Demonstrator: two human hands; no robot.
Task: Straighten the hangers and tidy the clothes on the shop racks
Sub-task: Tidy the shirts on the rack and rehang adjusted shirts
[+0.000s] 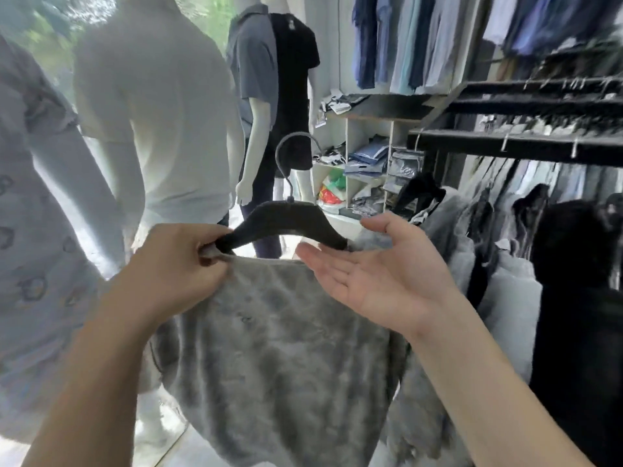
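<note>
A fuzzy grey sweater [279, 358] hangs on a black hanger [283, 220] with a metal hook [290, 153], held up off the rack in front of me. My left hand [178, 267] pinches the sweater's left shoulder where it meets the hanger's left end. My right hand [374, 278] is flat, palm up, fingers spread, just under the hanger's right end and touching the sweater's neckline. The dark rack rails [526, 143] are at the right, with grey and black furry garments [512, 264] hanging below them.
Mannequins stand close on the left and ahead: one in a white shirt [158, 123], one in grey and black [273, 79]. A white shelf unit [364, 170] with folded clothes is behind. Blue shirts [418, 38] hang high at the back right.
</note>
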